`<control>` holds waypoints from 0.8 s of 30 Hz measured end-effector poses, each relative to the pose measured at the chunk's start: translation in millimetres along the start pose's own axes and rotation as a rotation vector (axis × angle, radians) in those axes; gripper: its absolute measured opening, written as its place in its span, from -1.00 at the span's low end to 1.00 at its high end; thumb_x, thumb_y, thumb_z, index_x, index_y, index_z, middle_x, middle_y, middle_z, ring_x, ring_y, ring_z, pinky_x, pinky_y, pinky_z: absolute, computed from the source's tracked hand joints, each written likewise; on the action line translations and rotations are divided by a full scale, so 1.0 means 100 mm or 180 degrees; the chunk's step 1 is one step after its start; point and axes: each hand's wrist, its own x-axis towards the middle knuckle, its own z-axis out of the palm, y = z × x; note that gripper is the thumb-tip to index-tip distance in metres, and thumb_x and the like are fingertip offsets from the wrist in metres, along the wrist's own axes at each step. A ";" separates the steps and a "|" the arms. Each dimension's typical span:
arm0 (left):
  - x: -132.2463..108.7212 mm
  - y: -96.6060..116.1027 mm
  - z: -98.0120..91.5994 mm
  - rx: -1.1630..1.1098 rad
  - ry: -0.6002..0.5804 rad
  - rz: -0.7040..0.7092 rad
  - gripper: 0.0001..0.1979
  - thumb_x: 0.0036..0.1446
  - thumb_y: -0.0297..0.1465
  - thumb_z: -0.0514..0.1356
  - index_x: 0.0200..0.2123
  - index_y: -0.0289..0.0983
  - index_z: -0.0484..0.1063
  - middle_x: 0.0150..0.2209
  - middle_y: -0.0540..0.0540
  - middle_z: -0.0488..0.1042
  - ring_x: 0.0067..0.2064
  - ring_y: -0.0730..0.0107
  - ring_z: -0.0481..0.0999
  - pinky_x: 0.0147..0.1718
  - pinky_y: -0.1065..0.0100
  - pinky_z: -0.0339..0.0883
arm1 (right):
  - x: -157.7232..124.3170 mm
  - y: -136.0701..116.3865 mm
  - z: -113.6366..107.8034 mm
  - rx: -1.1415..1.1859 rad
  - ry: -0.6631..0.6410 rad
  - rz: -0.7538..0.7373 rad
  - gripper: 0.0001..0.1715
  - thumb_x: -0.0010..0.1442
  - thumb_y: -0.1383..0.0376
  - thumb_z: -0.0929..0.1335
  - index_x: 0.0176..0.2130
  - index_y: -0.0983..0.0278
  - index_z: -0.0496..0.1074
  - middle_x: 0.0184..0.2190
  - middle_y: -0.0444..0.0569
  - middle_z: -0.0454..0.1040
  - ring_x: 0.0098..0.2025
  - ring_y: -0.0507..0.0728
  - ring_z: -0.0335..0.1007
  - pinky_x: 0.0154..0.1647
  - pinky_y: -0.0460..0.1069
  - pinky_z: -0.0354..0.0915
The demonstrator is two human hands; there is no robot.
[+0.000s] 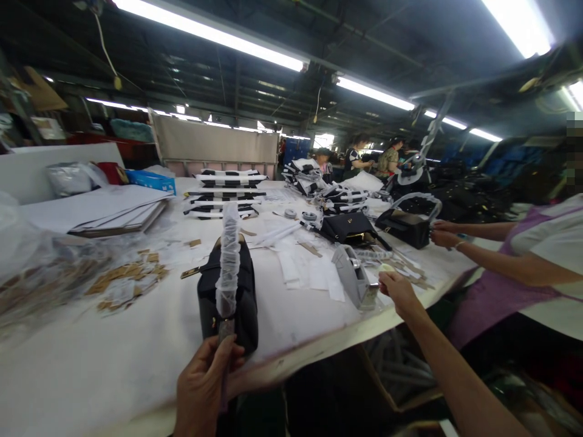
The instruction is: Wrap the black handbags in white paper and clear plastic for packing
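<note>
your left hand [204,385] is closed around the lower end of a plastic-wrapped handle [229,261], fingers curled and thumb on top, at the near edge of the table. that handle rises from a black handbag [243,306], which stands upright on the white-covered work table [314,346], close to the table's near edge. the handle stands tall above the bag, its wrapping loose and crinkled.

your right hand [398,290] is partly curled, over the table's near edge, just beside a grey tape dispenser [353,276]. it may be touching a small pale object at the fingertips, but whether it grips anything cannot be told from this view.

a co-worker's hands [444,233] are at the far right, beside a second black handbag [403,221] with a wrapped handle; the co-worker wears a purple apron [501,291]. a third black handbag [348,227] lies between that bag and the dispenser. loose white paper strips [300,270] lie in front of it.

to your left are scattered cardboard pieces [127,279] and a stack of white sheets [95,209]. a blue box [150,181] sits behind the sheets. black-and-white wrapped bundles [225,185] are stacked farther along the table.
</note>
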 end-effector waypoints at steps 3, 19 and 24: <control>0.00 -0.02 0.00 -0.0032 -0.0054 -0.0039 -0.44 -0.35 0.08 0.42 -0.45 -0.29 0.52 -0.48 -0.10 0.56 -0.46 0.18 0.56 -0.58 0.41 0.44 | -0.09 0.08 -0.06 0.0198 -0.0169 0.0221 -0.69 -0.10 0.00 0.28 -0.55 0.17 0.24 -0.63 -0.10 0.32 -0.58 0.10 0.26 -0.43 0.06 0.36; 0.07 -0.06 0.03 0.0119 -0.0074 0.0173 -0.44 -0.27 0.06 0.40 -0.37 -0.30 0.52 -0.46 -0.09 0.57 -0.46 0.25 0.54 -0.52 0.42 0.42 | 0.19 0.33 0.39 -0.0662 -0.0064 0.0233 -0.77 0.02 0.15 0.25 -0.58 0.19 0.22 -0.56 0.04 0.40 -0.31 0.25 0.44 -0.33 0.06 0.32; 0.08 -0.07 0.03 0.0025 -0.0197 0.0287 -0.46 -0.23 0.06 0.38 -0.40 -0.31 0.51 -0.48 -0.09 0.56 -0.47 0.26 0.54 -0.47 0.39 0.42 | 0.06 0.35 0.21 -0.1008 -0.0049 0.0230 -0.76 -0.08 0.24 0.29 -0.68 0.17 0.15 -0.62 0.07 0.37 -0.28 0.31 0.45 -0.27 0.11 0.29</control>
